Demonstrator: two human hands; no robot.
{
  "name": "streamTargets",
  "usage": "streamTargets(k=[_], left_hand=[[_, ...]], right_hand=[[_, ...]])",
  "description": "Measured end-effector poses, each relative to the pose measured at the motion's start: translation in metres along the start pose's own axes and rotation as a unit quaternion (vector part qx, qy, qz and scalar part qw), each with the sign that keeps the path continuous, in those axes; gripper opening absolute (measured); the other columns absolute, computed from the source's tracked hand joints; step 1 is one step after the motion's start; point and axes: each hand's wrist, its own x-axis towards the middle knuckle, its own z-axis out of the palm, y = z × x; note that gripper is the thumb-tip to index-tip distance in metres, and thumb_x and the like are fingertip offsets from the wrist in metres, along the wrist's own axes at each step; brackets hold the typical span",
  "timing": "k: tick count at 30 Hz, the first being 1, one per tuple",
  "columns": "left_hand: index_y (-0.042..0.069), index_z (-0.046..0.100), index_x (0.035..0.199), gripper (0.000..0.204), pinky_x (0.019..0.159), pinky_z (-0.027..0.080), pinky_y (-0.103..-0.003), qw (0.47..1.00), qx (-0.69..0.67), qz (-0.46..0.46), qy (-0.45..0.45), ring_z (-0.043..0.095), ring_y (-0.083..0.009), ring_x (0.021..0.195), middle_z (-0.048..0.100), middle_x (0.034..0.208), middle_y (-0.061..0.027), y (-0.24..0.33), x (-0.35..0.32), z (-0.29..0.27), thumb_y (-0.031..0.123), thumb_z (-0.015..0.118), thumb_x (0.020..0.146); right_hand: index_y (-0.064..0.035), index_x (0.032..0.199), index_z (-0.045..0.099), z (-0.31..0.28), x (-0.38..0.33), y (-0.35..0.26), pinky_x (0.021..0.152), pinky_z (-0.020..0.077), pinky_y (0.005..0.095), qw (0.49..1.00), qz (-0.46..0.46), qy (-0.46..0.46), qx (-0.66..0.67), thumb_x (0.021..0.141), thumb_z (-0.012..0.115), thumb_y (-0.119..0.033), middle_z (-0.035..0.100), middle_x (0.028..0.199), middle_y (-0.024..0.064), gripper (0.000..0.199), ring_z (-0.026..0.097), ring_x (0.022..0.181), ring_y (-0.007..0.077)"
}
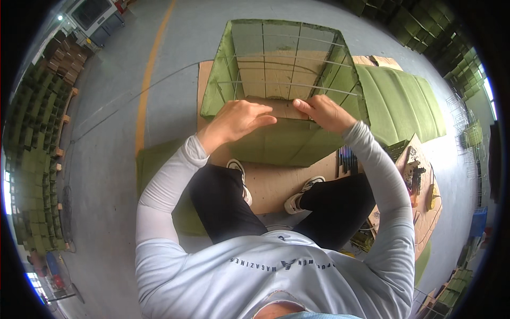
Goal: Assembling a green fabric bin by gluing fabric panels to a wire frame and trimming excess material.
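Observation:
A box-shaped wire frame [289, 141] covered in green fabric stands before my legs, its top spanned by bare metal wires. Over its near upper edge, my left hand [241, 119] points to the right, thumb and fingers apart. My right hand [328, 112] is at the same edge, further right, with its thumb stretched toward my left hand. Its other fingers are mostly hidden behind the hand, so their grip does not show. Between the hands lies a strip of the near rim. Wire grid shows along the box's far wall.
Cardboard [265, 189] lies under the box and my shoes. A folded green fabric piece [401, 101] sits to the right. Dark rods [347, 161] lie near my right knee, beside a board with tools [417, 181]. Stacked green frames [37, 159] line the left side.

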Motion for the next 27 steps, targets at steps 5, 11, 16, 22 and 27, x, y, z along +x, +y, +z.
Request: streamTargets(k=[5, 11, 16, 22, 27], left_hand=[[0.0, 0.063, 0.113, 0.059, 0.086, 0.05, -0.041, 0.979, 0.118, 0.084, 0.145, 0.06, -0.0331, 0.105, 0.064, 0.111, -0.0161, 0.006, -0.023, -0.01, 0.053, 0.051, 0.089], [0.003, 0.068, 0.095, 0.063, 0.066, 0.049, -0.041, 0.98, 0.079, -0.14, -0.115, 0.066, -0.032, 0.074, 0.061, 0.066, -0.0197, 0.01, 0.001, -0.01, 0.062, 0.046, 0.088], [-0.002, 0.067, 0.093, 0.068, 0.073, 0.049, -0.032, 0.935, -0.136, -0.196, -0.263, 0.067, -0.024, 0.08, 0.063, 0.07, -0.0193, -0.045, 0.008, -0.007, 0.059, 0.039, 0.095], [-0.001, 0.059, 0.118, 0.054, 0.096, 0.043, -0.037, 0.988, -0.023, -0.072, 0.133, 0.055, -0.0308, 0.113, 0.059, 0.122, -0.0166, -0.032, 0.025, -0.021, 0.047, 0.045, 0.097], [0.003, 0.061, 0.119, 0.058, 0.107, 0.034, -0.042, 0.965, 0.14, -0.173, 0.14, 0.039, -0.0371, 0.13, 0.047, 0.136, -0.0209, -0.111, 0.037, -0.004, 0.053, 0.049, 0.092]], right_hand=[[0.004, 0.121, 0.054, 0.006, -0.026, 0.031, 0.096, 0.0427, 0.0412, 0.737, -0.226, 0.606, -0.197, 0.091, 0.059, -0.023, 0.059, 0.114, 0.021, 0.041, 0.054, 0.11, 0.0368], [0.0082, 0.136, 0.038, 0.007, 0.005, 0.079, 0.114, 0.0199, 0.0451, 0.869, -0.018, 0.45, -0.206, 0.093, 0.044, -0.051, 0.034, 0.145, 0.0248, 0.073, 0.027, 0.139, 0.0346], [0.0064, 0.129, 0.046, 0.005, 0.004, 0.072, 0.112, 0.0246, 0.0444, 0.857, -0.038, 0.461, -0.227, 0.093, 0.046, -0.052, 0.042, 0.139, 0.0234, 0.069, 0.035, 0.134, 0.0333], [0.0022, 0.098, 0.06, -0.012, 0.004, 0.079, 0.1, 0.0372, 0.0466, 0.848, -0.075, 0.478, -0.215, 0.09, 0.05, -0.053, 0.063, 0.107, 0.0191, 0.056, 0.057, 0.107, 0.0323], [-0.0013, 0.082, 0.058, -0.01, 0.015, 0.094, 0.086, 0.0424, 0.0433, 0.834, -0.118, 0.478, -0.249, 0.09, 0.05, -0.054, 0.065, 0.09, 0.0152, 0.053, 0.061, 0.094, 0.0304]])
